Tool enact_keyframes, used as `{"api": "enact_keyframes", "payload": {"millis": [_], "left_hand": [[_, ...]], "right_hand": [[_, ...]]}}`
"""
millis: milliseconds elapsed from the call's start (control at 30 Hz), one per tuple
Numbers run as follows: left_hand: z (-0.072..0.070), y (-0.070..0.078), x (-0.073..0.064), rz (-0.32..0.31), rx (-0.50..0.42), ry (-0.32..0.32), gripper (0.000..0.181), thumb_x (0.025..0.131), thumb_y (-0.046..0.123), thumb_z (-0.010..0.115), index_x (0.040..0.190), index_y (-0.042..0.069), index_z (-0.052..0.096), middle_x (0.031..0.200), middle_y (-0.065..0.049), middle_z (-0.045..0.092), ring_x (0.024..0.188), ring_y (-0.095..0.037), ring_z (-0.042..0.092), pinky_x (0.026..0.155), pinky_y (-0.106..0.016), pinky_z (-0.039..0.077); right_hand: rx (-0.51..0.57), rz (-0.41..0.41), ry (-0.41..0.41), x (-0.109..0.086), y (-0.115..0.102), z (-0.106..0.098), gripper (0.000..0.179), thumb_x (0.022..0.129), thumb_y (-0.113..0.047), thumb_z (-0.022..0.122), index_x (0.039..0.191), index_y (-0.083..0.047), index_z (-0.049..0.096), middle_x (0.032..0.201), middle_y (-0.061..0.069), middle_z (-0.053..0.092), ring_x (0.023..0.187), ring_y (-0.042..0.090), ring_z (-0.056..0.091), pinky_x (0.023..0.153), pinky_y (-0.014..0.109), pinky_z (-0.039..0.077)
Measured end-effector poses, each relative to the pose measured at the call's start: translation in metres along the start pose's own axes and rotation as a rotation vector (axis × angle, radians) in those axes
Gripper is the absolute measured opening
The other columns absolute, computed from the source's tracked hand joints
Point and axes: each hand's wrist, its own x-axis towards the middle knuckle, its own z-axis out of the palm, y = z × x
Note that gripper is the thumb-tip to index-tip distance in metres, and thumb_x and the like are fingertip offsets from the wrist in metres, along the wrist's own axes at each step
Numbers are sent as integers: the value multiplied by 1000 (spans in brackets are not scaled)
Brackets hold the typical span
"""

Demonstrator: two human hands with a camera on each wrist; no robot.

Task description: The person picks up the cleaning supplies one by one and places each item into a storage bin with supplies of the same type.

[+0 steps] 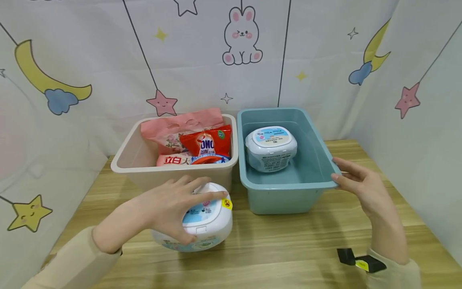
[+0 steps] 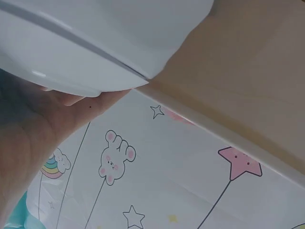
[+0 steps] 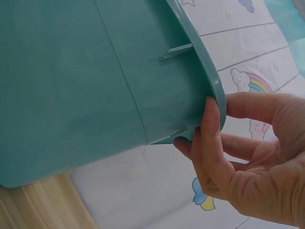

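Note:
My left hand [image 1: 173, 206] grips a white lidded plastic tub [image 1: 213, 230] from above, fingers spread over the blue-labelled lid and thumb down the near side. The tub is tilted, in front of the beige bin [image 1: 119, 167]. In the left wrist view its smooth white side [image 2: 109, 43] overlaps the bin's wall. My right hand [image 1: 364, 190] pinches the rim of the teal bin [image 1: 281, 186] at its near right corner, thumb and fingers on either side of the rim [image 3: 209, 71]. A similar white tub [image 1: 271, 154] sits inside the teal bin, towards its left wall.
The beige bin holds a pink bag [image 1: 191, 118], a red OMO bag [image 1: 207, 142] and a pink-and-white pack [image 1: 173, 159]. Both bins stand side by side on a wood-grain table [image 1: 274, 249], with a patterned curtain [image 1: 202, 72] behind and at the sides.

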Motion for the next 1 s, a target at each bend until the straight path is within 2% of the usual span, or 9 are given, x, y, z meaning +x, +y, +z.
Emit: {"api": "enact_keyframes", "payload": {"millis": [167,367,667,833,1000], "left_hand": [[-8,2,1,21,28,12,89,67,57,73,145,50,28,151,-4,37,131,-31,40,100,-58,43],[-18,6,3,14,47,20,90,67,57,72,144,52,27,150,0,36,135,-29,35,101,-57,42],[-29,14,5,2,89,15,91,67,58,72,144,54,24,151,0,37,131,-31,41,92,-57,48],[-37,18,7,38,97,42,91,67,58,72,145,52,26,151,-2,36,134,-34,39,98,-63,42],[-43,22,8,51,87,33,92,67,58,72,145,53,24,151,-1,36,134,-33,39,101,-65,38]], "right_hand": [[-2,0,0,0,0,1,55,90,-9,65,140,0,45,105,-12,67,83,0,66,73,15,54],[0,0,1,0,0,2,56,90,-10,65,141,1,44,107,-12,66,84,1,66,72,16,55],[5,-9,2,0,0,2,55,90,-9,65,140,2,45,108,-11,65,84,1,67,72,17,56],[1,8,6,1,-1,1,57,90,-11,66,141,1,44,106,-12,66,84,2,66,72,16,55],[-13,11,9,1,-1,1,57,90,-11,66,141,2,44,106,-12,66,84,1,66,72,16,55]]}}
